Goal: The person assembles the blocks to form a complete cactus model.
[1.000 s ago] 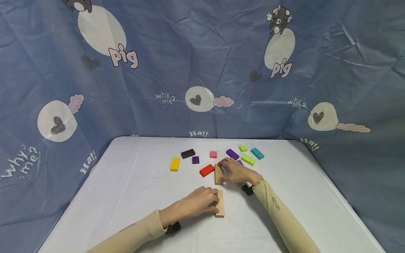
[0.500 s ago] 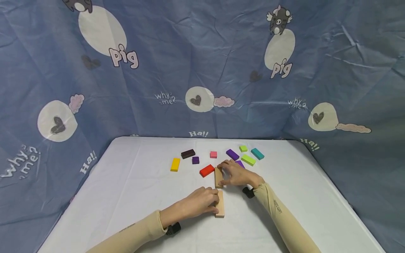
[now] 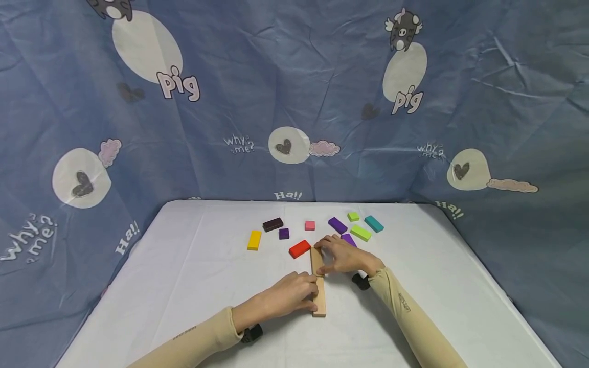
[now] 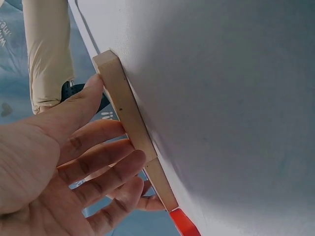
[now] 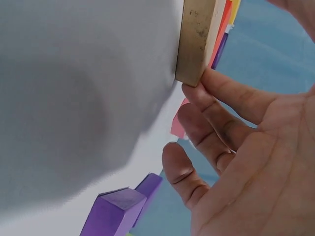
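Near wooden block (image 3: 321, 300) — flat on the table (image 3: 184, 296), at the right side of the left hand (image 3: 291, 295). That hand holds it by its length: thumb at the near end, forefinger toward the far end, the other fingers loosely bent beside it.

Far wooden block (image 3: 315, 259) — also flat, to the left of the right hand (image 3: 342, 255), which spans it narrowly between thumb at the near end and forefinger at the far end.

Key relation: both long axes run away from the person, nearly in one line. The ends appear to meet between the two hands; the left wrist view shows a slight step at the joint. The left hand is nearer the person, the right hand farther out.

Red block (image 3: 299, 249): left of the right hand, slantwise by the far block's outer end; contact cannot be told. Purple block (image 3: 348, 239): just beyond the right hand. Pink cube (image 3: 310, 225): farther beyond both hands. Yellow block (image 3: 254, 240): beyond the left hand, off to its left.
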`<state>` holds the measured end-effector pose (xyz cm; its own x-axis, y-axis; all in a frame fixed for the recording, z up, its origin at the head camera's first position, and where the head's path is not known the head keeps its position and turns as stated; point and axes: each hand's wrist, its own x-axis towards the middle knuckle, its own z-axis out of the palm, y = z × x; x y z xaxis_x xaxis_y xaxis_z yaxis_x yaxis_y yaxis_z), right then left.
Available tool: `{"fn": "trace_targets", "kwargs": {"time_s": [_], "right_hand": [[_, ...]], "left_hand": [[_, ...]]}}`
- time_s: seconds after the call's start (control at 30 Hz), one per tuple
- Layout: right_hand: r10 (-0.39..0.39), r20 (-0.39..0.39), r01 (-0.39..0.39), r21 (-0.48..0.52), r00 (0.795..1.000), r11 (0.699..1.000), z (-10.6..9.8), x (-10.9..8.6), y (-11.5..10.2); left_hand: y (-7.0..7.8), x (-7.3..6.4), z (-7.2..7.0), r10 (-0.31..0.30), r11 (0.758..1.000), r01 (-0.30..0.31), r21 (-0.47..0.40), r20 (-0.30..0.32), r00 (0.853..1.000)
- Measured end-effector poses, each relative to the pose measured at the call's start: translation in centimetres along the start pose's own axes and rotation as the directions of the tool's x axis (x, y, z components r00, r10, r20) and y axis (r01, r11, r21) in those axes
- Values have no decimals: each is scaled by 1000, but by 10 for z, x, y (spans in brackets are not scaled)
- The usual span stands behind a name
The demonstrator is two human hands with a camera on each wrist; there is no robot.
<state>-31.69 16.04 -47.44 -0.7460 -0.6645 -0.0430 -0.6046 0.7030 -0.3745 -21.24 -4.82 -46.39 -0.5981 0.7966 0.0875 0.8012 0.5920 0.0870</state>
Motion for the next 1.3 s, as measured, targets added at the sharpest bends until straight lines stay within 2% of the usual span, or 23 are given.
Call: {"fn": "trace_targets", "kwargs": {"time_s": [0.43,0.7,0.83,1.07,1.3], "right_hand": [[-48,-18,48,4,999,999,1,-1,-1],[-41,-16,41,7,999,999,1,-2,-1],[-30,-11,30,3,999,1000,1,-3,-1],[-42,-5,42,12,999,999,1,-3,-1],[-32,3,32,11,999,999,0,-1,0]], "left_hand": [[-3,1,3,1,1000,-1,-20,-4,1000],[-5,1,3,-6,998,6,-59,-2,1000],[-7,0,4,-50,994,50,-93,2,999],[-11,1,10,-134,990,132,-58,-39,990],[-19,2,12,-180,970,182,-162,28,983]]}}
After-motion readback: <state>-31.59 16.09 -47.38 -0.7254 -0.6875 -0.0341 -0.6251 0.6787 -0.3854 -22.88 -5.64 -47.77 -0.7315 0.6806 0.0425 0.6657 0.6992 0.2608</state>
